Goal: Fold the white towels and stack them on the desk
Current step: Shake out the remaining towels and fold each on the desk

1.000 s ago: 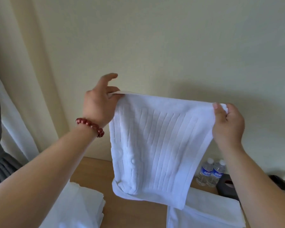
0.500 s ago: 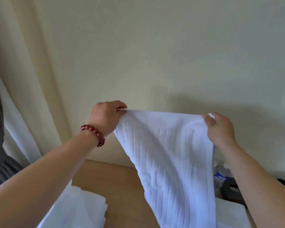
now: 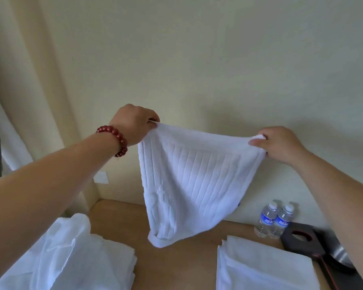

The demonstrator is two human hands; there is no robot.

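White ribbed towel (image 3: 189, 181) is pinched up at two corners by left hand (image 3: 132, 124) and right hand (image 3: 279, 143); folded white towels (image 3: 264, 266) are stacked, more wait unfolded

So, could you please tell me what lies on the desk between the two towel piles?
Bare desk, in the head view; the held towel hangs above it.

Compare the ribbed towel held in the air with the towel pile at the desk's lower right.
The ribbed towel hangs in the air, pinched at its top corners by the left hand and right hand; the towel pile lies on the desk. The held towel sags to a point; the pile lies flat with layered edges. The held towel shows raised stripes; the pile looks smooth. Both are white.
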